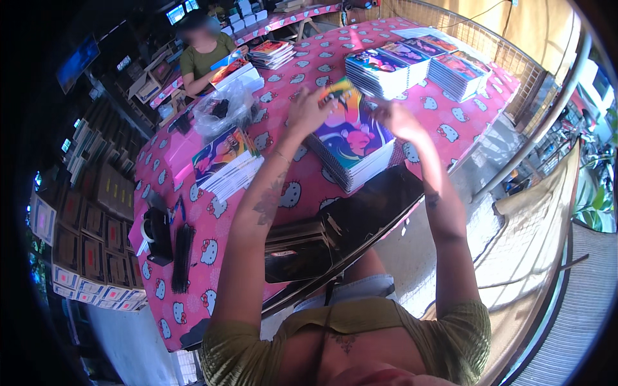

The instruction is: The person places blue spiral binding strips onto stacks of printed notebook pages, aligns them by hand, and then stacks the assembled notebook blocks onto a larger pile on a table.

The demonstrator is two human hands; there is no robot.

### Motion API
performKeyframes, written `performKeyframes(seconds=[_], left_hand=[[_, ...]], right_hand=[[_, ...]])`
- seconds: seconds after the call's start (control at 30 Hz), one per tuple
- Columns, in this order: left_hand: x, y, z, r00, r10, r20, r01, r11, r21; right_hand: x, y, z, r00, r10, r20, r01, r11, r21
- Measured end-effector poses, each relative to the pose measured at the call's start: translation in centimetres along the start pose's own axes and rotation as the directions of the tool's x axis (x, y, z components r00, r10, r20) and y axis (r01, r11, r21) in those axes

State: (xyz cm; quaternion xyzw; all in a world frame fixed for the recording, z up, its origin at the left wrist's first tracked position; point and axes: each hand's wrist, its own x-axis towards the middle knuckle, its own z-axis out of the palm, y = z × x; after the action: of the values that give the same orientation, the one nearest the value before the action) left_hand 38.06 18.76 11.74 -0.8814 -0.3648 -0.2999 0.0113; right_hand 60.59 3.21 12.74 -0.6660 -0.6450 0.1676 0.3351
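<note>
A stack of spiral-bound notebooks with purple, pink and orange illustrated covers stands in front of me near the table's edge. At its far left corner, my left hand is closed on the topmost notebook, with its fingers curled over the colourful cover. My right hand is across from it at the far right side, fingers bent and pinched at the same notebook's edge. The fingertips of the right hand are partly hidden and dim. Black coil bindings show along the stack's left side.
Notebook stacks stand at the far right; a fanned pile of booklets lies left, beside a clear plastic bag. A tape dispenser and black coils lie near left. A co-worker sits across the pink tablecloth.
</note>
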Motion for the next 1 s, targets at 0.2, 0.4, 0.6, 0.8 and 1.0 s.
performKeyframes(seconds=[0.2,0.4,0.6,0.8,1.0], left_hand=[[-2.3,-1.2,-1.7,0.936,0.043,-0.351,-0.071,0.995,-0.067],[-13.2,-13.5,-12.6,0.979,-0.024,-0.205,0.027,1.0,0.008],[-23.0,-19.9,-10.6,0.99,-0.088,-0.111,0.118,0.948,0.296],[-23.1,-20.2,-10.4,0.98,0.115,-0.164,-0.034,0.904,0.427],[-20.7,-14.2,-14.5,0.934,0.092,-0.346,0.075,0.894,0.442]], right_hand=[[-5.2,-2.4,5.7,0.824,-0.377,-0.422,0.14,0.858,-0.494],[-7.1,-3.0,9.9,0.806,-0.573,-0.147,0.459,0.763,-0.456],[-6.9,-2.9,10.4,0.799,-0.578,-0.165,0.454,0.76,-0.465],[-7.0,-2.7,9.8,0.829,-0.551,-0.097,0.453,0.763,-0.461],[-10.3,-9.1,11.0,0.776,-0.53,-0.343,0.528,0.842,-0.107]])
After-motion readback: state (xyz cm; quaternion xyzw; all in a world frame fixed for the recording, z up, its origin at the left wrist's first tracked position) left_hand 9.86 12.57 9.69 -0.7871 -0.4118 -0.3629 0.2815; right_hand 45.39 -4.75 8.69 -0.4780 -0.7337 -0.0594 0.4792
